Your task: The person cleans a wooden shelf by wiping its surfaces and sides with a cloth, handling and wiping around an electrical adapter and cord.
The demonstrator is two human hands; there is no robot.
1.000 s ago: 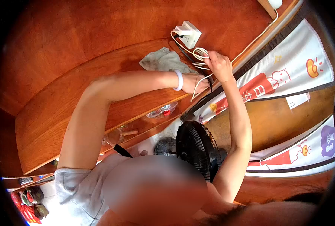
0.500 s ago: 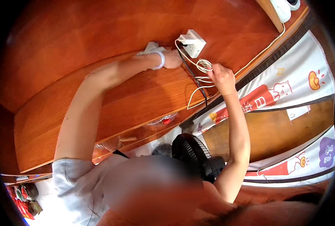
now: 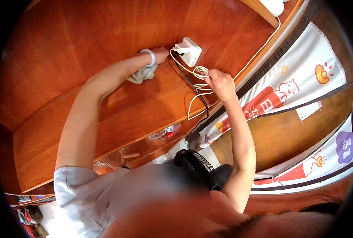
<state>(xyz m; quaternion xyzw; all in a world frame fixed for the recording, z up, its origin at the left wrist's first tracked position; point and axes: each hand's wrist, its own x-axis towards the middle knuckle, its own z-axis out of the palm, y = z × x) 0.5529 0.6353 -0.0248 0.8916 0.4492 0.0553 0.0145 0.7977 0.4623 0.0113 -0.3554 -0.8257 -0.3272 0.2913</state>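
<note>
My left hand (image 3: pixel 159 55), with a pale band at its wrist, is at the back of the wooden shelf (image 3: pixel 117 115), against the upright panel. Its fingers are closed on a grey cloth (image 3: pixel 143 74), which hangs partly below the wrist. Close to its right is a white socket box (image 3: pixel 189 52) with a white plug and a black plug in it. My right hand (image 3: pixel 221 84) pinches a looped white cable (image 3: pixel 201 71) above the shelf's right part. A black cable (image 3: pixel 192 84) runs down from the socket box behind the white loops.
A black fan (image 3: pixel 198 164) stands below the shelf. Plastic packaging (image 3: pixel 165 132) lies on a lower ledge. Printed curtains (image 3: pixel 291 87) hang at the right. A white device (image 3: pixel 273 6) sits at the top right, with a cable along the panel edge.
My left hand has moved leftward and up from the cables, and the cloth has shifted left with it. My right hand keeps hold of the white cable. The view has shifted somewhat.
</note>
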